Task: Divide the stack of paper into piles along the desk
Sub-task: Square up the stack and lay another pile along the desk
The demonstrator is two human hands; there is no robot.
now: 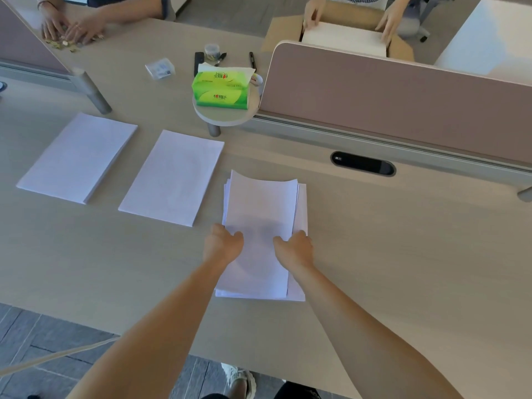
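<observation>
A stack of white paper (299,214) lies on the light wooden desk (403,254) in front of me. Above it I hold a bundle of sheets (260,208), lifted and bowed so its far edge curls up. My left hand (223,244) grips the bundle's left edge, thumb on top. My right hand (296,249) grips its right edge the same way. To the left lie two flat white piles, one in the middle (172,177) and one at the far left (77,156).
A green tissue pack (220,90) sits on a small round shelf behind the piles. Pink divider screens (403,102) stand at the back right and back left. Pens and small items lie beyond. Other people's hands work across the desk, one pair at a cardboard box (345,27).
</observation>
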